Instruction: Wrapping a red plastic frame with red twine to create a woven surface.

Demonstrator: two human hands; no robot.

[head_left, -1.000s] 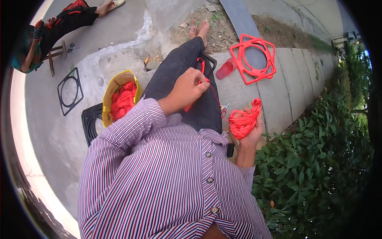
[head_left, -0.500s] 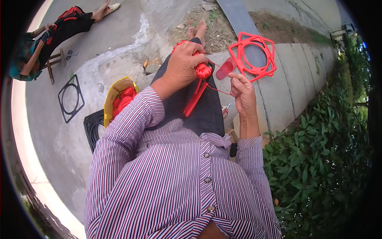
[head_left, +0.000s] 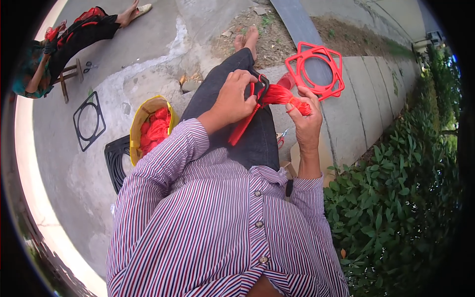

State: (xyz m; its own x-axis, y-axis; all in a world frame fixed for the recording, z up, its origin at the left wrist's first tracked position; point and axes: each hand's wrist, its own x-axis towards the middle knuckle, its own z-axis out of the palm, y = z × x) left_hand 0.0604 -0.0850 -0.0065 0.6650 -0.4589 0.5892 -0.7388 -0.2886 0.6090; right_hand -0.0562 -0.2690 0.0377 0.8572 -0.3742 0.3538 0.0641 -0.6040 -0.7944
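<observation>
My right hand is closed round one end of a red string bundle. The bundle stretches across my right thigh toward a dark, curved band. Beside that band is my left hand, fingers and thumb bent round its red and black edge. A long red strip with a toothed-looking edge slants down over my dark trousers below the hands. How the bundle, band and strip join is hidden by the fingers.
A yellow-rimmed bag holds red string bundles. Black frames lie left; a red frame and red slipper lie right. Scissors lie by my right thigh. Another person sits far left. Bushes grow right.
The string bundle was under my left hand, with a thin strand running to my right hand. Now my right hand grips the bundle's end, and my left hand has moved down to the dark band.
</observation>
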